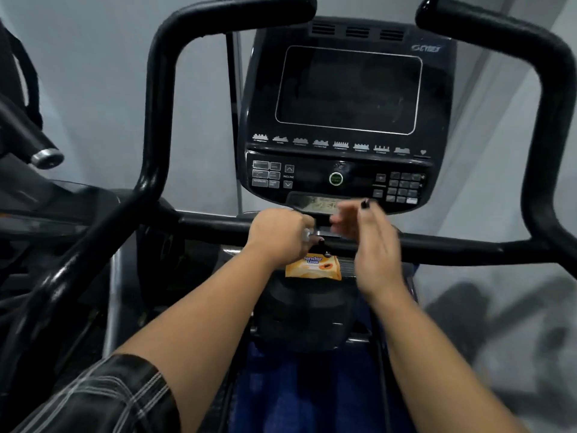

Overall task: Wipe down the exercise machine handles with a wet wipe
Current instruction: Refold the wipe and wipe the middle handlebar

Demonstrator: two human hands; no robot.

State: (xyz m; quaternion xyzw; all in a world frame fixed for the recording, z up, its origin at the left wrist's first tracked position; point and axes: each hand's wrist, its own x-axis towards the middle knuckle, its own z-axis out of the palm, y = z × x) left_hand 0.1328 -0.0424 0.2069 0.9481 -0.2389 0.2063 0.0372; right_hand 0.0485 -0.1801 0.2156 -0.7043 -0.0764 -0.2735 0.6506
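Note:
An orange wet wipe pack [313, 267] sits just below the machine's black crossbar [215, 225], in front of the console. My left hand [278, 235] is curled shut above it, fingertips pinching the pack's top edge. My right hand [370, 242] hovers just right of the pack, blurred, fingers spread and empty. The black left handle [156, 104] curves up on the left. Its partner, the right handle [554, 120], rises on the right. No loose wipe is visible.
The console [346, 89] with a dark screen and button panel stands right behind my hands. Another machine's bar with a metal end cap [46, 157] juts in at the left. A dark shroud [306, 317] lies below the pack, grey floor at the right.

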